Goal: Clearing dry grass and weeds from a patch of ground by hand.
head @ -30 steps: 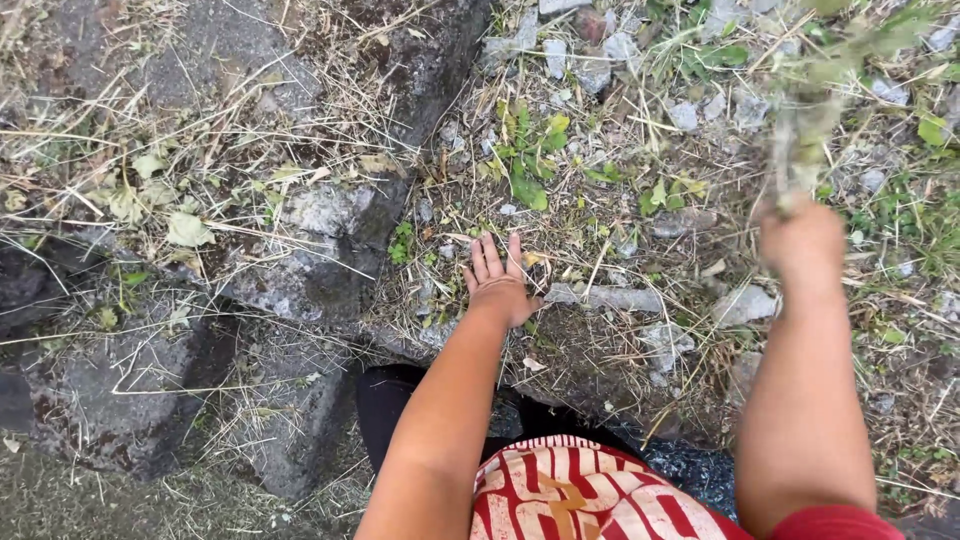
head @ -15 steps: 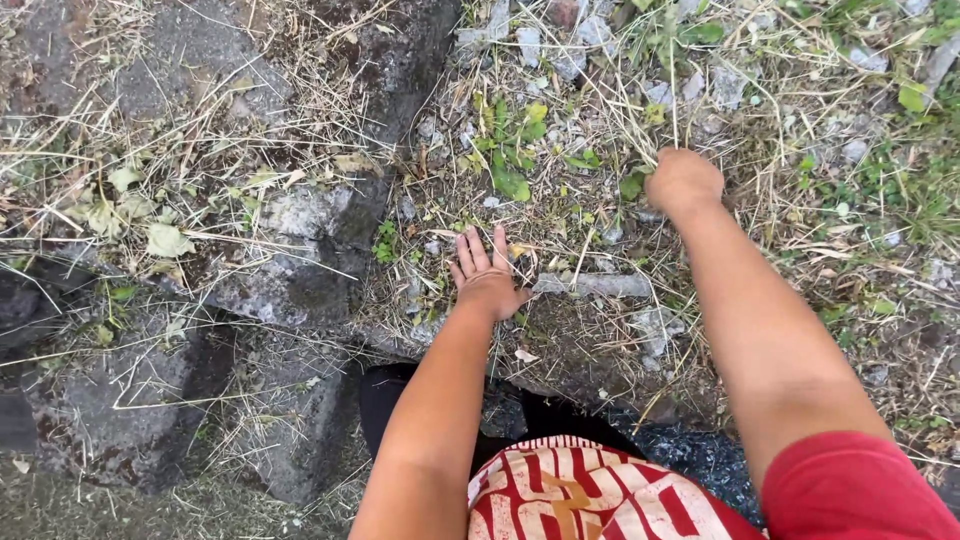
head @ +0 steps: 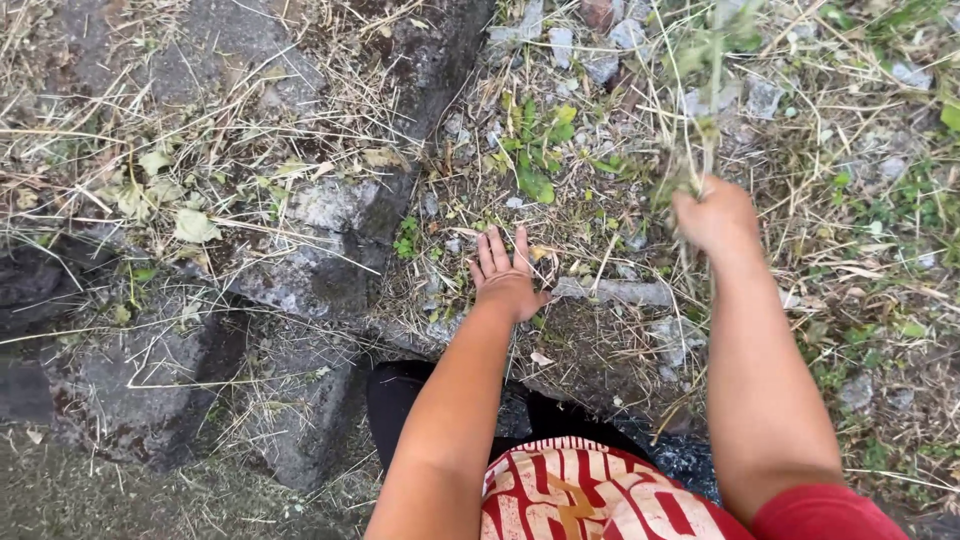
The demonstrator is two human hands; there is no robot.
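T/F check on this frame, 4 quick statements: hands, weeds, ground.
1. The right hand is closed around a tuft of green weeds. True.
2. The left hand holds a stone. False: it lies flat, fingers spread, on the dry grass.
3. A grey rock slab lies to the left of the left hand. True.
4. Both hands wear gloves. False: both are bare.

Two hands: left hand [head: 507, 281], right hand [head: 716, 217]; one weed bunch [head: 700, 90].
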